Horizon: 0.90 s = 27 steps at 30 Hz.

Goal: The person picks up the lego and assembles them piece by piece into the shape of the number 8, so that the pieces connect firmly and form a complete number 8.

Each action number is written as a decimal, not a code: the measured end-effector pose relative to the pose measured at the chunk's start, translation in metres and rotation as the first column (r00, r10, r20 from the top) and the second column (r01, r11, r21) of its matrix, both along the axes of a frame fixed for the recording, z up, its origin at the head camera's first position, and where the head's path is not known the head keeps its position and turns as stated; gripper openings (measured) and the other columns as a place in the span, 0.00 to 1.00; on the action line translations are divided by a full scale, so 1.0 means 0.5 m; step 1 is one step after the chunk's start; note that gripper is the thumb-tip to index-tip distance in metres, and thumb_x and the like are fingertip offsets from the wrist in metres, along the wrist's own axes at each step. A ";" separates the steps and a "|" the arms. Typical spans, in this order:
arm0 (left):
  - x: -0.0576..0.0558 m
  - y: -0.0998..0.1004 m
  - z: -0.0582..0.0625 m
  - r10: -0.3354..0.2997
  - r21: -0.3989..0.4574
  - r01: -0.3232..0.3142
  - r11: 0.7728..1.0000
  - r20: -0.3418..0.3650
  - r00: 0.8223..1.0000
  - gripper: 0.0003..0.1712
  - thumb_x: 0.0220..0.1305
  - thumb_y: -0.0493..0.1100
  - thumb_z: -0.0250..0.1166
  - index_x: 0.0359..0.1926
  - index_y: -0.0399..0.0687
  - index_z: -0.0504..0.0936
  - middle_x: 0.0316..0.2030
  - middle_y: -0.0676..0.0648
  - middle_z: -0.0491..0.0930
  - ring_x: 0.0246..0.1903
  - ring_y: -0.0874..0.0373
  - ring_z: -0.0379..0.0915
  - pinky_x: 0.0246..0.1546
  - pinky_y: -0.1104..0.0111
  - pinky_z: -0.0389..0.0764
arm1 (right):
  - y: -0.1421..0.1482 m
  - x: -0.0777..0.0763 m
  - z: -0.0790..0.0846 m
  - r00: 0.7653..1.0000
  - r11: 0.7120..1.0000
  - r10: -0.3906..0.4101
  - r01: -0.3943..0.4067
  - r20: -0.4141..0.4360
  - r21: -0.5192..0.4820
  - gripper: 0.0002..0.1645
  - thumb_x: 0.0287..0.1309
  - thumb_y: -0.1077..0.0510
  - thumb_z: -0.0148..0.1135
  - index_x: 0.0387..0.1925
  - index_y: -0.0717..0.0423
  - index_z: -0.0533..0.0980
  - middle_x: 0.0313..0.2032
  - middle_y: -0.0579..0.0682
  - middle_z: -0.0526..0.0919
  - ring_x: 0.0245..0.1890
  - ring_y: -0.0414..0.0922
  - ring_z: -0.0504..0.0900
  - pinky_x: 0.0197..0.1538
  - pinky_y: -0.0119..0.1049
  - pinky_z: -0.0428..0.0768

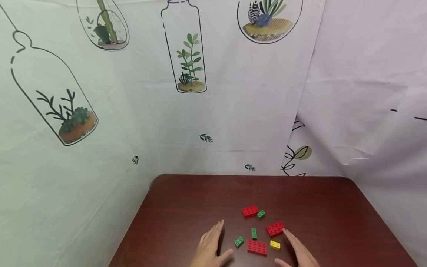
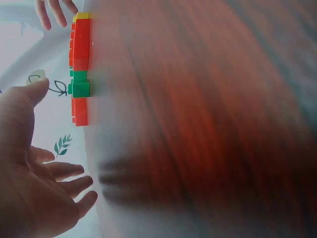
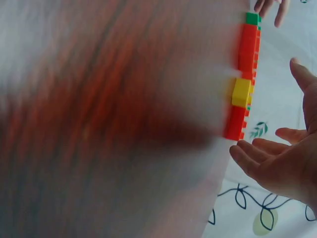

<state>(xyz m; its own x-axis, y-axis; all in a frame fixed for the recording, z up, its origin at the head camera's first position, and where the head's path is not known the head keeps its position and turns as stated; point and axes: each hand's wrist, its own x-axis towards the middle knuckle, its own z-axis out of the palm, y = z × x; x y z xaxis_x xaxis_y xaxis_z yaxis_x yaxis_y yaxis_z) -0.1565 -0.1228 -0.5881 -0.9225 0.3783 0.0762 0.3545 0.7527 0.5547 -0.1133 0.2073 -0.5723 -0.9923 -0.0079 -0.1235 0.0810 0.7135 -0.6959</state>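
Several toy building bricks lie loose between my two hands. Three are red: a far red brick (image 1: 250, 211), a right red brick (image 1: 275, 229) and a near red brick (image 1: 257, 247). Small green bricks lie among them: one beside the far red brick (image 1: 261, 214), a middle green brick (image 1: 254, 233) and a left green brick (image 1: 238, 242). A yellow brick (image 1: 275, 245) sits right of the near red one. My left hand (image 1: 211, 246) is left of the group, fingers extended, holding nothing. On the other side, my right hand (image 1: 300, 250) has its fingertips close by the right red brick, thumb spread.
The bricks lie on a dark reddish-brown table (image 1: 186, 200) with rounded far corners. Behind and beside it hangs a pale cloth (image 1: 233, 122) printed with plants in glass jars and small leaves. Its folds come down at the table's edges.
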 end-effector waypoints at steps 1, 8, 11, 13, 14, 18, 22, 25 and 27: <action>0.000 0.001 0.000 -0.003 0.002 0.003 1.000 -0.005 1.000 0.53 0.70 0.66 0.69 0.83 0.44 0.58 0.76 0.39 0.68 0.71 0.39 0.67 0.66 0.39 0.68 | -0.006 0.003 -0.001 1.000 1.000 -0.014 0.014 -0.010 -0.009 0.64 0.49 0.32 0.81 0.77 0.62 0.66 0.70 0.71 0.72 0.66 0.70 0.74 0.60 0.67 0.75; -0.012 0.016 0.001 -0.012 0.059 0.009 0.998 0.043 0.999 0.46 0.71 0.60 0.71 0.80 0.45 0.65 0.71 0.43 0.75 0.66 0.43 0.73 0.63 0.40 0.71 | -0.041 0.003 -0.003 0.998 0.992 -0.063 0.061 -0.009 -0.107 0.52 0.50 0.45 0.85 0.72 0.59 0.72 0.58 0.57 0.82 0.47 0.50 0.84 0.45 0.47 0.83; -0.017 0.021 0.003 -0.017 0.074 0.010 0.997 0.089 0.996 0.45 0.71 0.61 0.70 0.79 0.47 0.67 0.70 0.43 0.76 0.65 0.43 0.74 0.63 0.38 0.70 | -0.049 0.001 -0.005 0.998 0.993 -0.063 0.062 -0.007 -0.104 0.48 0.51 0.48 0.85 0.71 0.58 0.74 0.53 0.52 0.83 0.41 0.44 0.81 0.40 0.42 0.80; -0.019 0.024 0.004 -0.025 0.078 0.017 0.997 0.102 0.995 0.43 0.71 0.61 0.70 0.79 0.48 0.68 0.69 0.44 0.77 0.65 0.43 0.74 0.63 0.39 0.71 | -0.053 0.000 -0.006 0.998 0.994 -0.062 0.059 -0.025 -0.092 0.46 0.51 0.51 0.84 0.70 0.58 0.75 0.48 0.47 0.82 0.38 0.41 0.78 0.37 0.38 0.77; -0.019 0.025 0.004 -0.028 0.080 0.020 0.997 0.104 0.994 0.42 0.71 0.61 0.70 0.78 0.49 0.69 0.69 0.45 0.77 0.65 0.44 0.74 0.62 0.40 0.71 | -0.055 0.000 -0.008 0.997 0.994 -0.062 0.059 -0.038 -0.090 0.45 0.52 0.52 0.84 0.69 0.59 0.75 0.44 0.45 0.81 0.36 0.39 0.76 0.35 0.37 0.76; -0.019 0.029 0.006 -0.035 0.081 0.027 0.996 0.104 0.994 0.39 0.71 0.60 0.71 0.76 0.51 0.72 0.67 0.50 0.78 0.64 0.48 0.74 0.62 0.43 0.73 | -0.056 0.002 -0.012 0.995 0.994 -0.038 0.028 -0.097 -0.109 0.41 0.53 0.56 0.83 0.67 0.61 0.76 0.34 0.43 0.75 0.29 0.34 0.70 0.31 0.33 0.72; -0.023 0.038 0.012 -0.040 0.101 0.027 0.995 0.132 0.990 0.36 0.71 0.57 0.72 0.73 0.51 0.75 0.63 0.54 0.81 0.61 0.52 0.76 0.60 0.45 0.75 | -0.055 0.003 -0.015 0.990 0.989 0.024 -0.044 -0.140 -0.138 0.39 0.55 0.59 0.81 0.66 0.63 0.76 0.32 0.44 0.74 0.26 0.32 0.69 0.29 0.31 0.72; -0.026 0.044 0.015 -0.043 0.117 0.024 0.993 0.168 0.985 0.34 0.70 0.55 0.73 0.72 0.50 0.77 0.59 0.56 0.82 0.58 0.55 0.76 0.57 0.48 0.77 | -0.056 0.001 -0.016 0.989 0.986 0.059 -0.079 -0.138 -0.150 0.38 0.56 0.59 0.80 0.66 0.63 0.76 0.33 0.44 0.75 0.26 0.31 0.69 0.29 0.31 0.72; -0.027 0.047 0.016 -0.047 0.123 0.025 0.992 0.177 0.983 0.33 0.69 0.53 0.74 0.71 0.51 0.78 0.57 0.57 0.83 0.55 0.59 0.76 0.56 0.51 0.78 | -0.058 0.000 -0.016 0.988 0.983 0.076 -0.097 -0.135 -0.154 0.37 0.57 0.59 0.80 0.66 0.63 0.76 0.35 0.45 0.77 0.26 0.31 0.69 0.30 0.32 0.72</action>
